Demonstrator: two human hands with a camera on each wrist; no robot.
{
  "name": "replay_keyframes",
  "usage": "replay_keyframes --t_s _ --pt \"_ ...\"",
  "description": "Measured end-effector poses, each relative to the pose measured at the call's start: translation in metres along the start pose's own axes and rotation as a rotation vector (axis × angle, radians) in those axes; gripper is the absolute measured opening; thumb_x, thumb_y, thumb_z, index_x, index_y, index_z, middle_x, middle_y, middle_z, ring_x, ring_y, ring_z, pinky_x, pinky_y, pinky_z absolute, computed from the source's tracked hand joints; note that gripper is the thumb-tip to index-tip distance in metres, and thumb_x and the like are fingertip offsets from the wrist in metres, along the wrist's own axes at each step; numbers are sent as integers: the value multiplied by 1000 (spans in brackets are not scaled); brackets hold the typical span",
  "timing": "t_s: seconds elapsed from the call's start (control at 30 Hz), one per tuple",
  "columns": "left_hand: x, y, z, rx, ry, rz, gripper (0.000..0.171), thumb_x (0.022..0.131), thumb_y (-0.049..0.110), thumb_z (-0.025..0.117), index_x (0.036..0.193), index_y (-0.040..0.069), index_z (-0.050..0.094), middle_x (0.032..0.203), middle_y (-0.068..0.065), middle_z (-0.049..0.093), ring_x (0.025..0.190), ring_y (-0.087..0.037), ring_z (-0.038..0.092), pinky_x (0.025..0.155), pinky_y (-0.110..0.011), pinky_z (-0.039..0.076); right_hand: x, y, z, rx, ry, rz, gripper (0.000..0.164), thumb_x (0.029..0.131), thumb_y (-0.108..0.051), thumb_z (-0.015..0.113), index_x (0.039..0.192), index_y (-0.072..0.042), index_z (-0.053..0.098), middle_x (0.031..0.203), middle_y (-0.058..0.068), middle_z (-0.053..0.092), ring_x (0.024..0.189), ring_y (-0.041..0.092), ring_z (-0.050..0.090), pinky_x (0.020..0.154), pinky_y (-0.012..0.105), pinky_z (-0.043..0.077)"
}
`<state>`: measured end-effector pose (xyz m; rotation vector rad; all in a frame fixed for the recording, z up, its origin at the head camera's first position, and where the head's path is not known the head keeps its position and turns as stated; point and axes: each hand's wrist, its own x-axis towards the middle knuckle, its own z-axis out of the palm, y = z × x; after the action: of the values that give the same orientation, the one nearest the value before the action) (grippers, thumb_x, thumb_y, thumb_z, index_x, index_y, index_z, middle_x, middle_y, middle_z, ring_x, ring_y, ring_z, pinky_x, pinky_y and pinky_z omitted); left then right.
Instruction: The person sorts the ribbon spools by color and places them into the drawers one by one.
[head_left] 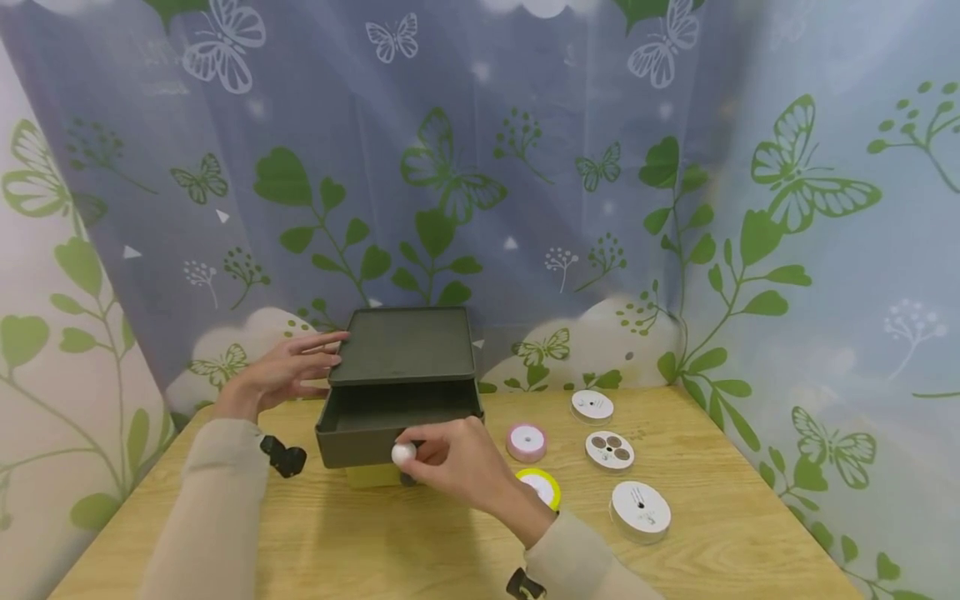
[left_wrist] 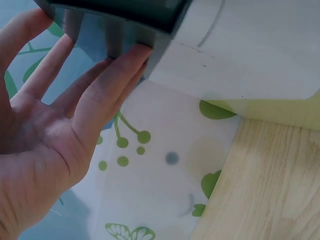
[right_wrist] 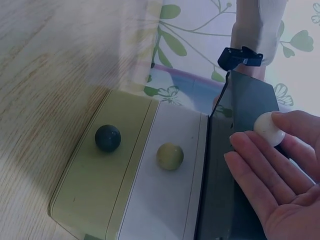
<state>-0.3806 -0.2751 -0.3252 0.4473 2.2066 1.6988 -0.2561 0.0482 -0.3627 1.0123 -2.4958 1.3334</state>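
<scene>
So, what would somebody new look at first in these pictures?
Probably the dark grey, boxy drawer, open at the top of its stack, with the right hand pinching its round white knob. Next, perhaps, the flat, round spools on the wood-grained table to its right, one rimmed bright yellow. Behind it all is a blue-grey sheet printed with green leaves and butterflies.
</scene>
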Motion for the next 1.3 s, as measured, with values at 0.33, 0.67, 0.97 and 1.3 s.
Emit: replay_keyframes --t_s 0.33,0.67,0.97,1.3 --pt "0 -2 0 24 9 14 71 106 29 59 166 18 23 175 -15 1 158 -49 11 104 -46 55 -9 -5 -2 25 -36 -6 20 95 -23 76 111 -13 80 88 6 81 72 3 75 69 16 57" --pt "0 -4 -2 19 -7 26 70 107 28 58 166 18 22 175 -14 -1 159 -49 9 99 -39 57 -16 -11 -3 46 -51 -2 19 94 -23 77 110 -12 81 90 7 82 72 0 74 70 15 57" --pt "1 -3 -2 17 -14 29 70 107 27 57 167 16 22 175 -15 -2 158 -49 8 98 -38 56 -27 -19 -1 83 -38 0 18 93 -22 79 108 -13 82 87 7 81 70 -6 72 69 15 58" --pt "0 -2 0 25 -20 32 70 108 26 57 167 16 21 175 -16 -3 158 -50 7 98 -36 55 -38 -28 5 46 -8 -73 16 91 -14 79 106 -9 81 82 7 81 69 -7 71 66 10 55"
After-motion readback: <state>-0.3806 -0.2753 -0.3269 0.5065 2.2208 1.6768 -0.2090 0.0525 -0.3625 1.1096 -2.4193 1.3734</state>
